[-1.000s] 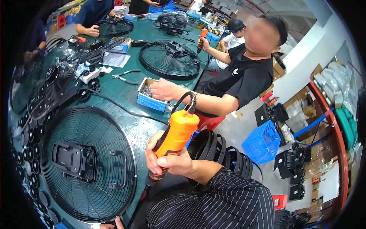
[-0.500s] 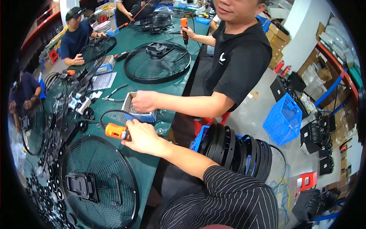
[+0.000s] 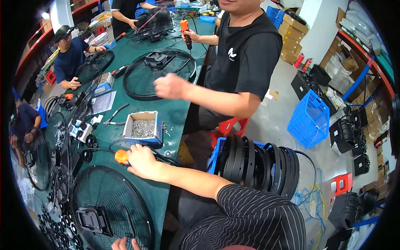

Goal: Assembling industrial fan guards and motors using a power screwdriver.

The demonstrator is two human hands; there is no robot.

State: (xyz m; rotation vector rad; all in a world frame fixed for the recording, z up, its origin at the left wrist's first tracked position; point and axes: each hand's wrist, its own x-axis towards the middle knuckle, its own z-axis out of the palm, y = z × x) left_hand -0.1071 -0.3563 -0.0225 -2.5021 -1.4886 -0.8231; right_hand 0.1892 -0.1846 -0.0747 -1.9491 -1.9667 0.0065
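An orange-and-black electric screwdriver (image 3: 121, 157) lies low over the green table, with my right hand (image 3: 143, 161) closed around it. Below it rests a round black fan guard (image 3: 112, 183) with a bracket (image 3: 93, 221) at its centre and a curved handle (image 3: 127, 221). Only the fingers of my left hand (image 3: 125, 244) show at the bottom edge; they are apart, by the guard's near side and the handle's lower end. Just beyond my right hand stands an open box of small screws (image 3: 143, 127).
Across the table corner a co-worker's blurred hand (image 3: 173, 86) is over another fan guard (image 3: 137, 73); their other hand holds an orange screwdriver (image 3: 185, 31). Pliers (image 3: 116, 114) lie near the screw box. Black rings (image 3: 250, 160) fill a blue crate beside the table. Loose parts (image 3: 58, 225) crowd the left.
My right hand has lowered the screwdriver toward the table near the screw box. My left hand has come into view at the bottom. The co-worker's hand has left the screw box.
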